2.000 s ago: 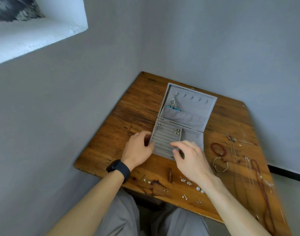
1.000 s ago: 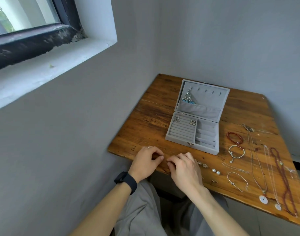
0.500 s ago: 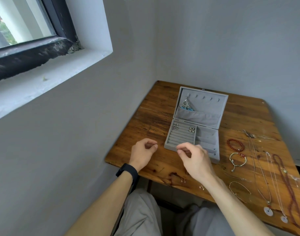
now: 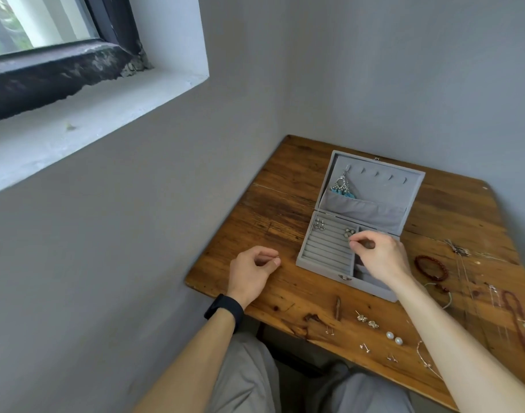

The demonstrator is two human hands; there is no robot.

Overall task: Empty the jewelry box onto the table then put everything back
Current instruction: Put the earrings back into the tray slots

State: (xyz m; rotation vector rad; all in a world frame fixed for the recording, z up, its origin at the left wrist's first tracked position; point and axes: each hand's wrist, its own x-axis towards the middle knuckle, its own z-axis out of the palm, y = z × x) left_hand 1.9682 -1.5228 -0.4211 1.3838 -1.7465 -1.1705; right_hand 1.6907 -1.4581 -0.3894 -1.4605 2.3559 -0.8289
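Wooden table [image 4: 279, 216] in a grey corner carries the open jewelry box [image 4: 371, 210] just beyond the hands, its long axis running left to right, with the clasp toward the person and the lid opened away. The right hand [image 4: 380, 259], before the box's near edge half a second ago, now reaches over the ring rolls, thumb and forefinger pinched on something too small to identify. Beside the box's left end, the left hand [image 4: 251, 271] is curled, thumb against forefinger; whether it holds anything cannot be told.

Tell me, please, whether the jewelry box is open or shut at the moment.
Open. The jewelry box has its lid folded back, showing the hooks, a hanging earring and the ring rolls below.
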